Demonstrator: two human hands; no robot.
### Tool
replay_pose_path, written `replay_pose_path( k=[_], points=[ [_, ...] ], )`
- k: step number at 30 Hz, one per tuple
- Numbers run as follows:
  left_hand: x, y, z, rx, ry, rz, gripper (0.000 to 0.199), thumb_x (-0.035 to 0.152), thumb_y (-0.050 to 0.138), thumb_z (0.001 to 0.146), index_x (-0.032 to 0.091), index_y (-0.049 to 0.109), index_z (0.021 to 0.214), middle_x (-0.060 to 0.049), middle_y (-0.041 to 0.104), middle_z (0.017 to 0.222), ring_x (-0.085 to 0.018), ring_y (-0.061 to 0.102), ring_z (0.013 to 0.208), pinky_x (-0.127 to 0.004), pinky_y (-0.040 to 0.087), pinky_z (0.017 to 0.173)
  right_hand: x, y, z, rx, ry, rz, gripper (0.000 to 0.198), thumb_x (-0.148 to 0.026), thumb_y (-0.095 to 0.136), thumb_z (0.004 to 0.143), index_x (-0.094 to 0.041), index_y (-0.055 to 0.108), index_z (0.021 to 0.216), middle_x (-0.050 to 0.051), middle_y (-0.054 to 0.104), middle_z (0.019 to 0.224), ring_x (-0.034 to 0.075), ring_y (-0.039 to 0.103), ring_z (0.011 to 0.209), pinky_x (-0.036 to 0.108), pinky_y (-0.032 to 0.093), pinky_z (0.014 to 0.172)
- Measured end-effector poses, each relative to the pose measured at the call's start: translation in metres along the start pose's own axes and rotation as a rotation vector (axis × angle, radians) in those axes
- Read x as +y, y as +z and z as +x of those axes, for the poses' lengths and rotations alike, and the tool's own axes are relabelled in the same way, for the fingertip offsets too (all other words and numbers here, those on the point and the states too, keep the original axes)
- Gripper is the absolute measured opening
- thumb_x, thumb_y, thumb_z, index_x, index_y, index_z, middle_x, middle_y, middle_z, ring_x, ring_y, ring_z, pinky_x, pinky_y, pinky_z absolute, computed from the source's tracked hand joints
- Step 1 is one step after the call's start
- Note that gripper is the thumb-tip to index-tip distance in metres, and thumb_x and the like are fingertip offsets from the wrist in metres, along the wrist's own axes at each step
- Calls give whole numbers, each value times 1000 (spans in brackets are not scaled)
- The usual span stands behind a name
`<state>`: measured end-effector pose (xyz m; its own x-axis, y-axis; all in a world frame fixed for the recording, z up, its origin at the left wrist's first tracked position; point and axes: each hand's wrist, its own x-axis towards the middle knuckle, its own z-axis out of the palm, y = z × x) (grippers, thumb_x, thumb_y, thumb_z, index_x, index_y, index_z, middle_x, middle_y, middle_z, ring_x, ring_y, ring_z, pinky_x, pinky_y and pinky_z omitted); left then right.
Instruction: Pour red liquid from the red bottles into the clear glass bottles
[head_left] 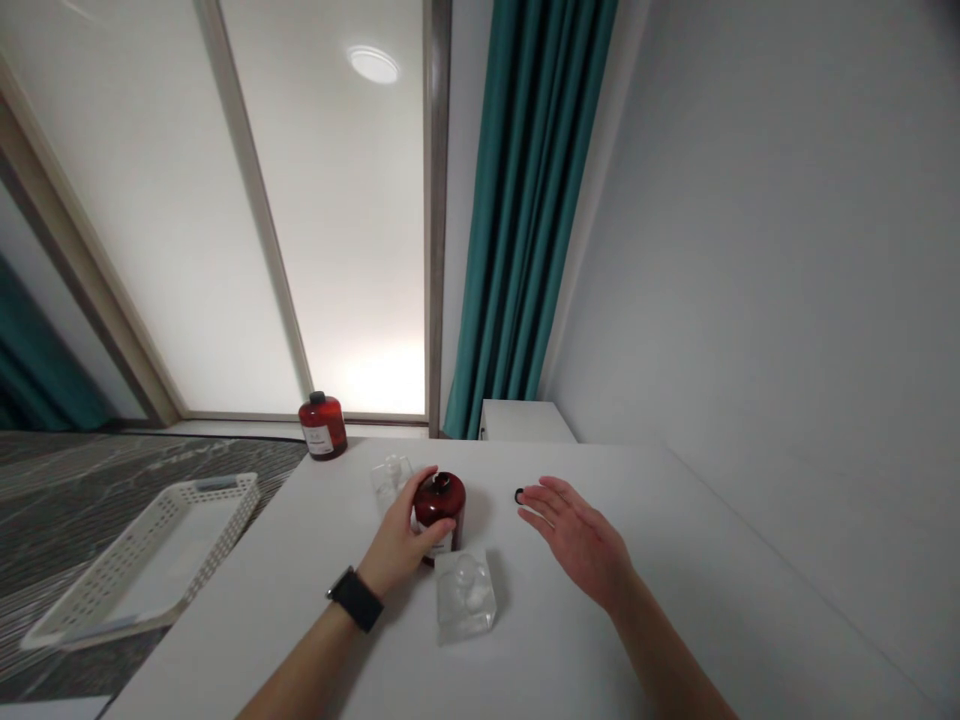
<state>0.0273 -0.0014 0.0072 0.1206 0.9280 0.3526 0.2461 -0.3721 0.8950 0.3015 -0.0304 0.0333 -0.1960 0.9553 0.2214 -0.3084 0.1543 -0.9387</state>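
My left hand (397, 548), with a black watch on its wrist, is wrapped round a dark red-brown bottle (450, 505) with a white label. The bottle stands upright on the white table (555, 650), and its neck shows no cap. My right hand (583, 548) is stretched out palm down, fingers extended, holding nothing visible. By its fingertips lies a small round black piece (518, 496), perhaps a cap, partly covered by the fingers. A clear plastic packing piece (466, 608) lies just in front of the bottle. Another clear piece (386, 482) lies behind my left hand.
At the table's far left corner stands a second red-brown bottle (322, 428) with a black cap. A white perforated basket (191, 500) is left of the table, lower down. Behind the table are a low white cabinet (525, 420), a teal curtain (525, 220) and frosted door panels (352, 220).
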Motion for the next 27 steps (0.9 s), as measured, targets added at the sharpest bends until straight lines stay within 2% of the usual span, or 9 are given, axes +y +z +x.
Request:
replay_pose_path(
  k=[5,8,11,14,15,17,20,23,27],
  points=[
    [-4,3,1,49,19,64,66,32,71,78,18,45,137,-14,55,136,-32,52,127,-52,35,113,11,5,-4,-46,57,-25,39,-54,58,87,-25,61,113,13,72,117,31,65,114,56,45,103],
    [0,-1,-2,51,79,97,70,36,67,81,17,38,142,-16,50,140,-32,49,129,-52,36,111,26,4,-5,-18,102,-228,36,-50,63,86,-23,64,109,10,74,105,28,69,100,52,48,98],
    [19,-13,-9,163,243,208,52,32,54,90,18,41,138,-15,51,136,-31,50,126,-51,41,106,42,3,-5,3,110,-398,38,-53,63,85,-21,65,105,7,72,91,24,69,85,47,53,87],
    [42,-27,-21,265,464,368,26,21,53,89,21,57,115,-11,61,114,-29,55,111,-47,43,99,53,5,-5,-16,106,-431,39,-55,61,85,-20,65,101,5,68,83,22,66,77,42,54,79],
    [48,-30,-26,208,525,383,22,18,53,88,22,59,109,-9,63,105,-28,58,103,-44,46,93,54,7,-5,-26,106,-444,38,-54,61,85,-20,66,101,4,67,82,22,66,76,41,54,78],
    [52,-33,-37,0,582,395,20,16,54,88,22,60,106,-7,65,96,-25,59,92,-39,48,83,55,11,-7,-48,104,-501,35,-52,59,87,-21,66,100,4,66,80,21,65,75,39,53,76],
    [43,-28,-53,-223,513,450,29,29,62,86,21,58,114,-10,65,104,-26,59,92,-39,49,82,55,16,-9,-81,91,-613,32,-48,54,90,-21,66,103,2,64,79,21,64,76,37,53,76],
    [30,-16,-62,-256,439,514,45,41,72,78,20,57,115,-12,64,108,-30,59,96,-43,49,83,58,16,-7,-83,87,-649,33,-48,51,91,-22,65,104,2,64,78,21,64,74,37,54,74],
    [22,-3,-64,-261,348,551,55,37,81,68,19,57,114,-11,62,111,-32,58,99,-45,48,87,63,14,-5,-68,82,-660,34,-48,48,92,-20,64,105,2,64,79,20,64,72,36,54,72]
  ],
)
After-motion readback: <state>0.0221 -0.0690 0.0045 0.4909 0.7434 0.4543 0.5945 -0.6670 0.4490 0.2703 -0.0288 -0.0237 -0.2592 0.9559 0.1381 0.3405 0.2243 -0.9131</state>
